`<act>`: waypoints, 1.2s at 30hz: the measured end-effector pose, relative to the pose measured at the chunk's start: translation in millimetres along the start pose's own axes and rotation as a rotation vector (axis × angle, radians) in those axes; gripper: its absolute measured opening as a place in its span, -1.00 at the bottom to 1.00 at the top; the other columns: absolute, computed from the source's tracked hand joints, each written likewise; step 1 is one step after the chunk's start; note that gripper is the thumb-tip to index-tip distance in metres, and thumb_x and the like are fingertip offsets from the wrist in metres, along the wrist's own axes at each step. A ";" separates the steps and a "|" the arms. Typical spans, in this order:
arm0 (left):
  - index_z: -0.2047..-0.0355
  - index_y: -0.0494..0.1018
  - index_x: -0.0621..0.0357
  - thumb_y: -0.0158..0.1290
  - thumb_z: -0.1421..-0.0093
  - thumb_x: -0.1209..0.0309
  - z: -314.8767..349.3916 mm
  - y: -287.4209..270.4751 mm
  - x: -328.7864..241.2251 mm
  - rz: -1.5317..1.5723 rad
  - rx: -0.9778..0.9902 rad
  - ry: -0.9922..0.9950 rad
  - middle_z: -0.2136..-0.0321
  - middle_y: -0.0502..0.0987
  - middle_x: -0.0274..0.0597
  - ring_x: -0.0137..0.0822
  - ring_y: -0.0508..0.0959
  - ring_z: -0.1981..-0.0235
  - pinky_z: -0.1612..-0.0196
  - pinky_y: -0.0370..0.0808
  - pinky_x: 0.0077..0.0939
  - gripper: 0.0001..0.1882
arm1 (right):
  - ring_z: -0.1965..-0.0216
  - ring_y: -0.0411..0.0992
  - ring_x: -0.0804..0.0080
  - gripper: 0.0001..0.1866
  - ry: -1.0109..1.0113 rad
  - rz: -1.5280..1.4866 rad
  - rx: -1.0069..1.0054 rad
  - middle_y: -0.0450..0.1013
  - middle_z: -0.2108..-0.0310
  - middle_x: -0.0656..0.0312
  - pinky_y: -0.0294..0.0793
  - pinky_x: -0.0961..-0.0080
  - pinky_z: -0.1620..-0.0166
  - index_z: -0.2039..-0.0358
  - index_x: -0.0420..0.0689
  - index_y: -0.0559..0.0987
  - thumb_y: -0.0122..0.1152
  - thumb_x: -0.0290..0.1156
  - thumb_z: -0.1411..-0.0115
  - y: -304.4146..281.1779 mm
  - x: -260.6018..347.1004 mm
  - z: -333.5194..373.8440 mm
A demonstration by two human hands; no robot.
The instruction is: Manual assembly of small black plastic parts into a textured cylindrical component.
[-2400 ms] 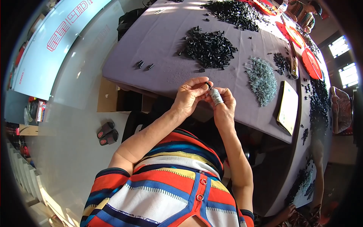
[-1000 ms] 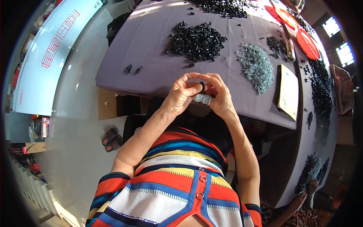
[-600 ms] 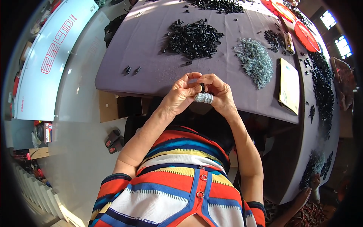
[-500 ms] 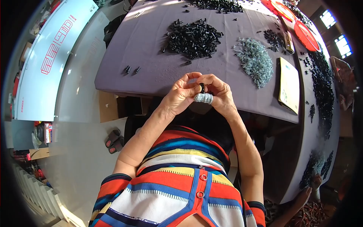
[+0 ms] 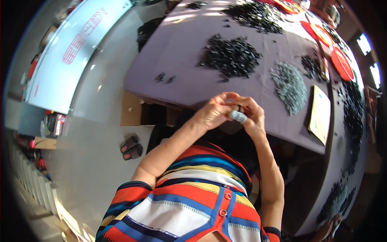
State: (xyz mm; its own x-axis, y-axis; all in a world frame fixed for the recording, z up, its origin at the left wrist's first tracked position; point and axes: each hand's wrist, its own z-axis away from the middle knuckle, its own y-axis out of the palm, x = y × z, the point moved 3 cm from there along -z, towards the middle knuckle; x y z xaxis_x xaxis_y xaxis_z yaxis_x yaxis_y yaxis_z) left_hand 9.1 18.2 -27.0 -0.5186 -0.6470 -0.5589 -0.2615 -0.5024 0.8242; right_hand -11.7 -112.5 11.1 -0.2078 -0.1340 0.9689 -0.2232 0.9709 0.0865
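Observation:
My left hand [image 5: 215, 111] and my right hand [image 5: 254, 114] meet just off the near edge of the purple-grey cloth-covered table [image 5: 177, 90]. Between their fingertips is a small black piece [image 5: 240, 108], mostly covered by the fingers. A pale grey wrapping [image 5: 238, 117] sits below it, seemingly around my right thumb. Both hands are closed in a pinch. Beyond them lies a heap of short black tubular parts [image 5: 233, 56]. To its right spreads a heap of small silvery pieces [image 5: 291, 86], too fine to make out singly.
A few loose parts [image 5: 161, 77] lie left on the cloth. A yellowish pad [image 5: 319, 115] rests near the right corner, with red baskets [image 5: 342, 63] farther back. Another person's hand [image 5: 333, 226] is at lower right. An open cardboard box [image 5: 131, 109] and slippers [image 5: 131, 148] are on the floor.
The whole view has shifted, so the table and hands appear farther right and lower. My hands stay together, still pinching the small black piece.

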 end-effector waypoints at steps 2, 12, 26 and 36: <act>0.12 0.37 0.11 0.05 -0.08 0.59 -1.7 -2.9 2.7 0.030 0.032 -0.030 0.30 0.48 -0.14 -0.28 0.51 0.28 0.27 0.46 -0.46 -0.67 | 0.42 0.26 0.67 -0.70 -0.014 -0.007 -0.020 0.43 0.37 0.34 0.31 0.70 0.29 0.32 -0.23 0.49 0.36 -0.59 0.12 -0.5 -5.6 0.9; 0.34 0.46 0.18 0.16 -0.01 0.50 18.0 10.4 -75.3 -1.087 -0.463 0.478 0.46 0.50 -0.31 -0.52 0.48 0.43 0.36 0.43 -0.64 -0.82 | 0.17 0.31 0.58 -0.50 0.024 -0.121 -0.020 0.35 0.06 0.27 0.36 0.59 0.06 0.03 -0.23 0.40 0.29 -0.54 0.03 -0.5 -1.3 4.0; 0.36 0.44 0.10 0.04 -0.07 0.48 48.2 -68.1 -142.7 -2.109 -0.778 0.917 0.40 0.50 -0.30 -0.19 0.42 0.29 0.15 0.33 -0.31 -0.90 | 0.33 0.38 0.67 -0.84 -0.045 0.446 -0.281 0.45 0.38 0.39 0.38 0.70 0.23 0.31 -0.20 0.53 0.13 -0.67 -0.07 -38.9 -6.9 -5.6; 0.34 0.46 0.14 0.06 -0.08 0.45 49.7 -56.0 -135.4 -2.170 -0.733 0.967 0.42 0.49 -0.27 -0.21 0.43 0.34 0.19 0.35 -0.34 -0.88 | 0.25 0.32 0.15 -0.79 -0.098 1.415 -0.545 0.40 0.34 0.20 0.29 0.30 0.16 0.38 -0.09 0.55 0.05 -0.60 0.07 -120.3 14.1 5.2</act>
State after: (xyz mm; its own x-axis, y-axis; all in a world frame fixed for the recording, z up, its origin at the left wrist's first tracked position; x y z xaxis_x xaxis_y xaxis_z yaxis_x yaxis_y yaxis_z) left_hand 53.4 162.5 7.2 0.3406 0.9113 -0.2313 0.6091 -0.4013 -0.6841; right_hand 7.3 -232.2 13.1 -0.0077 0.9511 0.3089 0.5719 0.2576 -0.7788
